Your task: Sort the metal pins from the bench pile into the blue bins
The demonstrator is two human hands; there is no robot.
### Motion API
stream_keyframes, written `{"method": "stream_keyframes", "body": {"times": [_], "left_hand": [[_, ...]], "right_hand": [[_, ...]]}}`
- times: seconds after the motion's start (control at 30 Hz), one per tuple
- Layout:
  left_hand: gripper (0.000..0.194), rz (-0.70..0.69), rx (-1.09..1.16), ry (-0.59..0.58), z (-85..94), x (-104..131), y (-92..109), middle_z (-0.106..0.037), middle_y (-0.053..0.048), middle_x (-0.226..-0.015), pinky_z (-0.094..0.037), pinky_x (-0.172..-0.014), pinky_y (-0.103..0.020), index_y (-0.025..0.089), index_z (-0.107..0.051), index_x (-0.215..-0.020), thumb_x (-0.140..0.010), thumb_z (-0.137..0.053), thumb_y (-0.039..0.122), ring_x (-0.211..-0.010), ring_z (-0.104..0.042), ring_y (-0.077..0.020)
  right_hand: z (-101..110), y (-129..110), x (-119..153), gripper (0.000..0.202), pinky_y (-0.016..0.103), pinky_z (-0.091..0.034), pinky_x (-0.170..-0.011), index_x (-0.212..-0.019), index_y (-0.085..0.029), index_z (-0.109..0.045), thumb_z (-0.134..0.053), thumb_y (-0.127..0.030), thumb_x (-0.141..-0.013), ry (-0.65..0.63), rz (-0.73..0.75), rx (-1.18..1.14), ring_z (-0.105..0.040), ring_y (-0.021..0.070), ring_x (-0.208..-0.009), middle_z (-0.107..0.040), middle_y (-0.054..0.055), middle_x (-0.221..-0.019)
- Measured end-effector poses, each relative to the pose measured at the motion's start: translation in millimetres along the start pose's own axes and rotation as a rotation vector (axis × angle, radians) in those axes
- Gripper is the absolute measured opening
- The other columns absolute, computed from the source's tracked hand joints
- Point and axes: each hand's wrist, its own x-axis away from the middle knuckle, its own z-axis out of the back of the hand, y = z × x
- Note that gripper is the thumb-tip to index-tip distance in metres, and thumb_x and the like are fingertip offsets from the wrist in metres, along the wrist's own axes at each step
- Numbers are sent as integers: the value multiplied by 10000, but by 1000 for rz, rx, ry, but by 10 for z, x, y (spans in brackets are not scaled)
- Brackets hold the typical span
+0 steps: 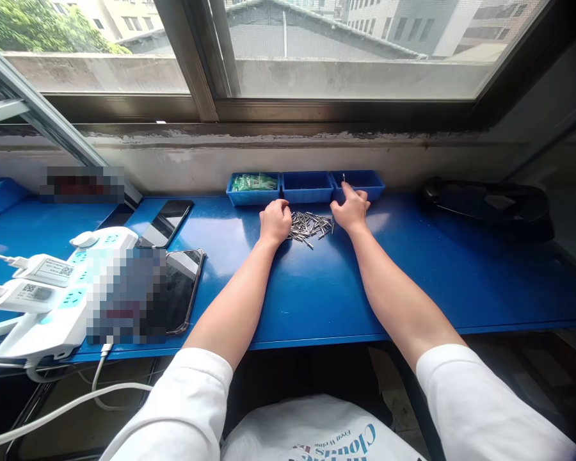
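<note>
A loose pile of small metal pins (312,226) lies on the blue table between my hands. My left hand (275,221) rests at the pile's left edge, its fingers curled closed; what they hold, if anything, is hidden. My right hand (352,208) reaches to the front of the right blue bin (373,186), with its thumb apart from the index finger. One metal pin (344,177) shows upright just past the index fingertip, over that bin; whether they touch is unclear. Beside it stand the middle blue bin (307,195) and the left blue bin (253,197), which contains green-and-clear packets (254,182).
A white power strip (93,275) with plugs and cables occupies the table's left side. Two dark phones (168,221) (185,288) lie beside it. A black case (494,202) sits at the right. Behind the bins rise a wall and window.
</note>
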Motion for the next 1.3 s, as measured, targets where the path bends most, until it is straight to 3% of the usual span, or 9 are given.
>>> {"method": "stream_keyframes", "body": {"times": [0.13, 0.2, 0.33, 0.5, 0.83, 1.3], "left_hand": [[240, -3, -19, -28, -12, -9, -5, -672, -79, -1039, -437, -908, -351, 183, -624, -985, -849, -428, 204, -1007, -599, -224], [232, -8, -31, -40, -19, -15, -7, -672, -75, -1039, -436, -907, -354, 191, -627, -977, -847, -435, 210, -1005, -599, -225], [221, -20, -58, -58, -29, -20, -9, -676, -72, -1012, -441, -884, -363, 198, -644, -937, -842, -446, 223, -980, -605, -231], [205, -43, -99, -74, -34, -8, -3, -677, -61, -976, -447, -863, -350, 209, -664, -886, -822, -470, 226, -959, -607, -226], [201, -69, -125, -116, -7, 18, 19, -667, -59, -971, -446, -883, -350, 218, -675, -870, -826, -482, 252, -953, -602, -223], [205, -100, -67, -136, 11, 46, 67, -667, -44, -975, -386, -922, -379, 233, -667, -873, -857, -513, 367, -999, -583, -226]], "right_hand": [[-57, 53, 6, 655, 618, -362, -898, -1346, -220, -429, -574, -335, -718, -45, 29, 23, -377, 353, -1147, -336, 115, -1479], [-77, 42, 18, 648, 612, -359, -912, -1344, -201, -424, -573, -319, -725, -29, 46, 18, -358, 357, -1172, -320, 139, -1472], [-85, -47, 56, 492, 561, -355, -965, -1219, -164, -533, -563, -259, -737, 3, 107, -12, -368, 344, -1174, -451, 159, -1324], [-79, -180, 152, 263, 506, -390, -943, -986, -179, -642, -579, -247, -740, -121, 229, -55, -457, 311, -1041, -563, 120, -1062], [-91, -313, 307, 281, 453, -400, -902, -943, -205, -707, -610, -400, -766, -345, 301, -72, -491, 284, -1004, -624, 82, -994], [-183, -244, 305, 188, 391, -414, -882, -875, -252, -752, -588, -312, -805, -311, 352, -127, -529, 227, -956, -658, 49, -923]]}}
